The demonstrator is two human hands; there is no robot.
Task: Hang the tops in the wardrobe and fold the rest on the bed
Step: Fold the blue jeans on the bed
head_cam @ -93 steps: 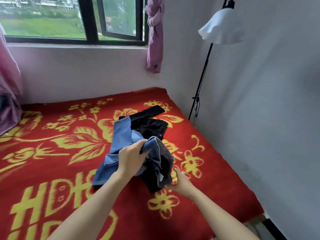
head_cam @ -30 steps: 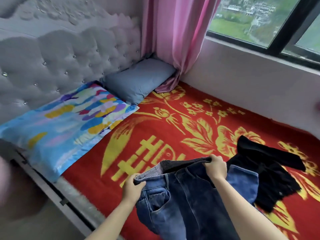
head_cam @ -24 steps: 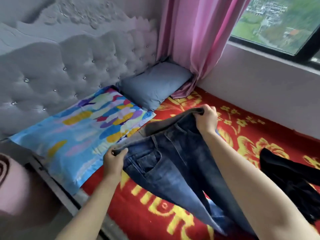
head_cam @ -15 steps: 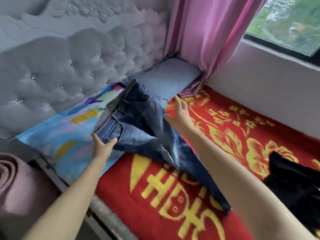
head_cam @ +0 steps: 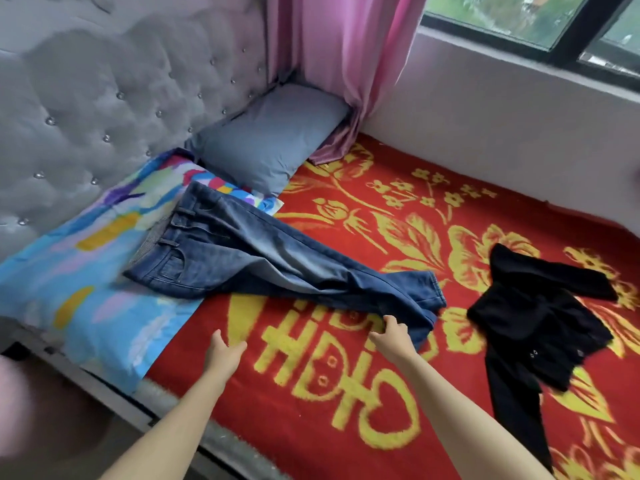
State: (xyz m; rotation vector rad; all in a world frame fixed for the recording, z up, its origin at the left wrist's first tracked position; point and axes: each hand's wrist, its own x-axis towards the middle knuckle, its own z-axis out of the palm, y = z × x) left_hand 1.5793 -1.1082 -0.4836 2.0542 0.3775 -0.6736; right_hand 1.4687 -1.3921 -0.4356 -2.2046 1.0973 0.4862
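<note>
On the bed, across its left half: jeans [head_cam: 242, 258], dark blue denim, laid out flat but skewed. The waistband [head_cam: 162, 233] rests up on the patterned pillow [head_cam: 69, 271]. The legs run rightward and slightly toward the viewer over the red blanket [head_cam: 346, 393], one partly over the other, to the hems [head_cam: 433, 292] near the bed's middle. Long axis: far-left to near-right, roughly crosswise to both forearms.

Right hand [head_cam: 391, 336]: at the near edge of the lower leg, just short of the hems, fingertips on the denim. Whether they pinch the cloth or only press it cannot be told. It is the nearer hand to the garment.

Left hand [head_cam: 223, 351]: fingers and thumb spread, holding nothing, over the blanket and apart from the jeans. The knee section lies just beyond it, the waistband farther off to its left.

Judgement: folding is barely begun. The legs likely want aligning first, by a pull from the hem end.

Surrounds: black garment [head_cam: 540, 317], crumpled, to the right, near the hems but not touching them. Grey pillow [head_cam: 270, 140] against the headboard [head_cam: 104, 98], beyond the waistband. Open blanket lies before the jeans and beyond them toward the wall [head_cam: 502, 133]. The bed edge [head_cam: 114, 386] runs close below the patterned pillow, so room is scant there.
</note>
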